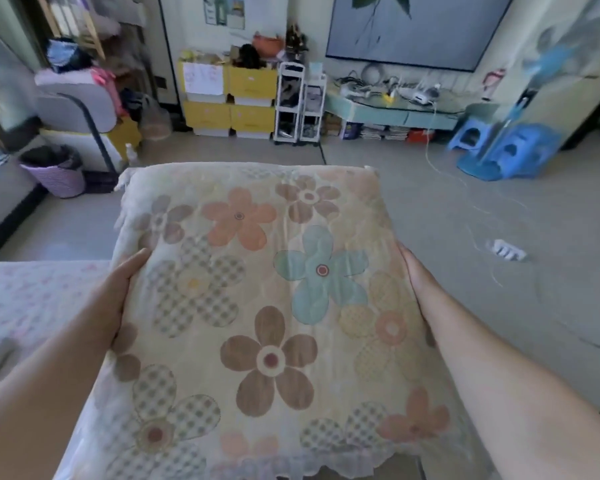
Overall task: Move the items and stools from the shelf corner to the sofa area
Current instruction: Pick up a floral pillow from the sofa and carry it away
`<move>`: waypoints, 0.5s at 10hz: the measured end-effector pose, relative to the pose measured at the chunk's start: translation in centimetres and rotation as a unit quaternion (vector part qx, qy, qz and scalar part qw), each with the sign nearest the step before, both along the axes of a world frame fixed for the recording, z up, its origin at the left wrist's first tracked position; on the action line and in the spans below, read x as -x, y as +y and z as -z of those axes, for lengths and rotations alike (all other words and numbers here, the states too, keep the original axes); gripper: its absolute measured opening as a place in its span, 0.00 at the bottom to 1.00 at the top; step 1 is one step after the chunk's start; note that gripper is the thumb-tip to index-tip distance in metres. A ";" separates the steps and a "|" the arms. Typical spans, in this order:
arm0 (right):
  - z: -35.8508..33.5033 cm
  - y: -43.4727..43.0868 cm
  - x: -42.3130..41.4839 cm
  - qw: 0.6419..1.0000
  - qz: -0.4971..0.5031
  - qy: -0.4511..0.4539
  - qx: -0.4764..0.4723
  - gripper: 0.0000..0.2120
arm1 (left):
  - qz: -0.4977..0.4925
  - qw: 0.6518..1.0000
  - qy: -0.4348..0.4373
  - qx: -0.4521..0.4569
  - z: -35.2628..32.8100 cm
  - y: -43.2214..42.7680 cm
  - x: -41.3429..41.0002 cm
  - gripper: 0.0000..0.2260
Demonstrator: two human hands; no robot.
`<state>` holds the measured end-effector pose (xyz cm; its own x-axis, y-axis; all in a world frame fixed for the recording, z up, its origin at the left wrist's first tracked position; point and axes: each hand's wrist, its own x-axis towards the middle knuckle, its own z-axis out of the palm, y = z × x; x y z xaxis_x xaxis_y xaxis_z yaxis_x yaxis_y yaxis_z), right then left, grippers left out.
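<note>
A flower-printed cushion (pixel 257 299) is clasped between both hands, held flat and off the floor. The left hand (pixel 118 289) is pressed against the cushion's left edge, thumb laid over the top face, the other fingers hidden beneath. The right hand (pixel 418 275) is pressed against the cushion's right edge, palm inward; its fingers are hidden under the fabric. The cushion is spanned between the two palms, with most of its length reaching forward past the hands and its frilled near edge hanging toward the camera.

Left of the cushion, a pale pink-patterned covered surface (pixel 32 299) is seen, partly blurred. Beyond the cushion's far left corner, a purple basket (pixel 54 174) stands on the floor. Beyond the cushion's far right, two blue stools (pixel 506 150) stand near a pale green low cabinet (pixel 392 114). Right of the cushion, a white power strip (pixel 506 250) lies on the floor.
</note>
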<state>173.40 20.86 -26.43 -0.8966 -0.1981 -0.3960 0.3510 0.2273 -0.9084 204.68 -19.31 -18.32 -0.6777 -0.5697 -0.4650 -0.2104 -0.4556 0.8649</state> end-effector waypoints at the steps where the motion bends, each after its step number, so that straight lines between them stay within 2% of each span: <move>1: -1.9 3.6 -3.7 0.995 0.086 -0.043 -0.015 0.49 | 0.064 0.998 -0.021 -0.009 -0.7 2.6 3.9 0.16; 2: -3.6 6.7 -6.7 0.984 0.168 -0.064 -0.004 0.53 | 0.086 0.994 -0.064 0.015 -0.7 4.2 6.4 0.24; 3: -4.2 10.2 -9.0 0.975 0.213 -0.064 -0.008 0.50 | 0.064 0.992 -0.085 0.070 -0.9 7.0 8.8 0.34; 4: -7.2 12.0 -12.8 0.979 0.201 -0.023 0.011 0.33 | 0.102 0.986 -0.101 0.087 -1.2 10.1 10.7 0.34; 5: -7.0 16.1 -12.6 0.979 0.202 -0.018 -0.020 0.29 | 0.132 0.982 -0.099 0.097 -1.3 13.5 13.1 0.30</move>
